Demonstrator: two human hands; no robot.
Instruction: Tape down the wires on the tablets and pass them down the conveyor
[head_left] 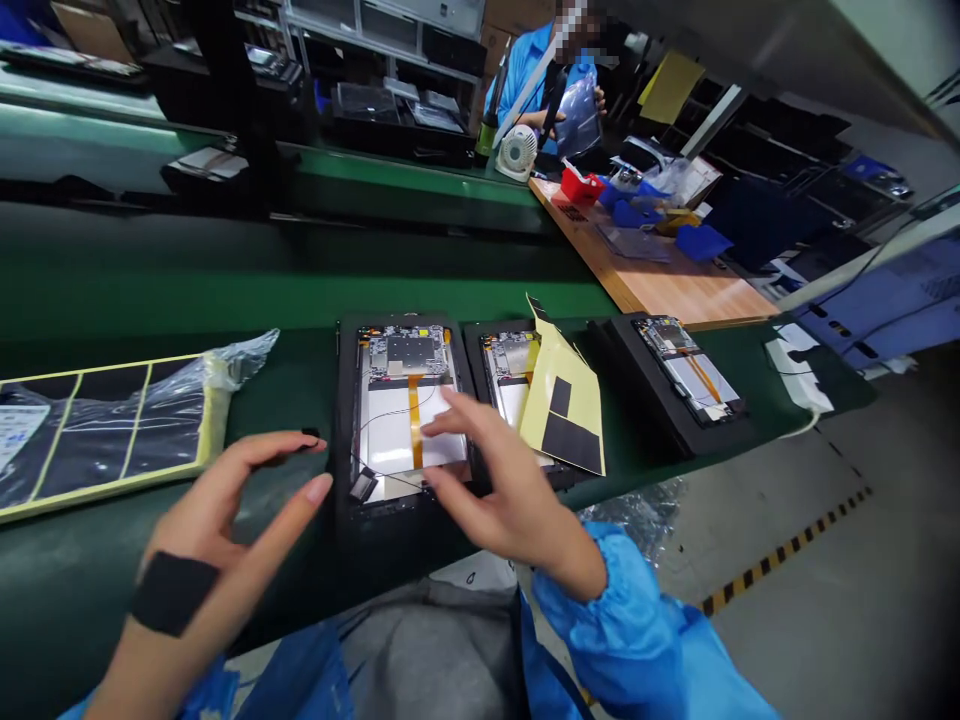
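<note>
An opened tablet (pixel 390 420) with a circuit board, white battery and orange strip lies in a black tray in front of me. My left hand (pixel 225 530) is left of it, fingers apart, with a small black piece on a fingertip and a black square stuck near the wrist. Over the tablet's right side hovers my right hand (pixel 499 480), thumb and fingers spread, nothing visible in them. A second opened tablet (pixel 510 375) is partly covered by a yellow sheet (pixel 555 390) with black pieces. Farther right, a third tablet (pixel 686 365) rests on stacked black trays.
A plastic-wrapped pack of black sheets (pixel 105 425) lies at the left. A white power strip (pixel 799 375) is at the right. Behind are a wooden board (pixel 652 270) with red and blue bins, a white fan (pixel 517 150) and a person in blue holding a bag.
</note>
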